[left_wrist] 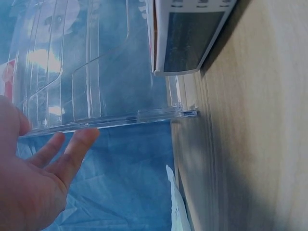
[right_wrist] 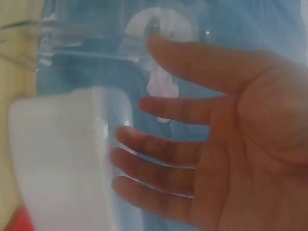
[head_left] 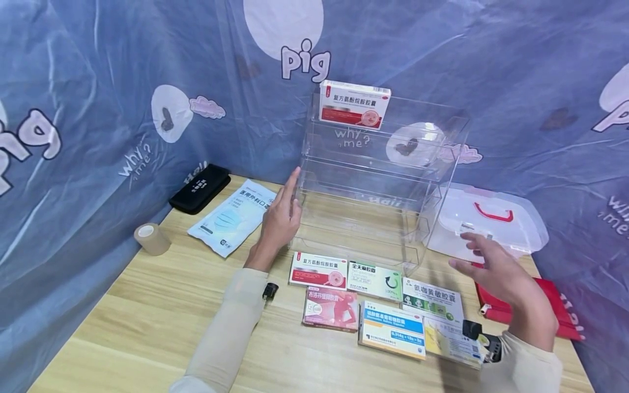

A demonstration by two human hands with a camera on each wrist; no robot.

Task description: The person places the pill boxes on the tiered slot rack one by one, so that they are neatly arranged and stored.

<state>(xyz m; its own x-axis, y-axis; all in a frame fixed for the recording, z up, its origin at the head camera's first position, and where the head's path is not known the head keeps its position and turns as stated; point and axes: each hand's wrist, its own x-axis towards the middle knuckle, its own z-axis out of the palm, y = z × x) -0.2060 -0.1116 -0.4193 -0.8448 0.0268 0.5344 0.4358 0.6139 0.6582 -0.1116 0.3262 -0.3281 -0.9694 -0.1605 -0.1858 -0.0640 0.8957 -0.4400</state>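
A clear acrylic tiered rack [head_left: 366,183] stands on the table, with a red-and-white capsule box [head_left: 355,105] upright on its top tier. My left hand [head_left: 281,218] is at the rack's left side, its fingers extended along the edge. In the left wrist view, the fingertips [left_wrist: 86,137] appear to touch the clear side panel. My right hand [head_left: 506,273] hovers to the right of the rack, fingers spread and loosely bent, holding nothing. In the right wrist view, its palm faces the camera, near a translucent white case [right_wrist: 57,159].
Several medicine boxes, including a pink one [head_left: 331,308] and a blue-and-white one [head_left: 392,330], lie before the rack. At left are a mask packet [head_left: 233,218], a black case [head_left: 200,188] and a tape roll [head_left: 152,239]. A red pouch [head_left: 552,305] lies at right.
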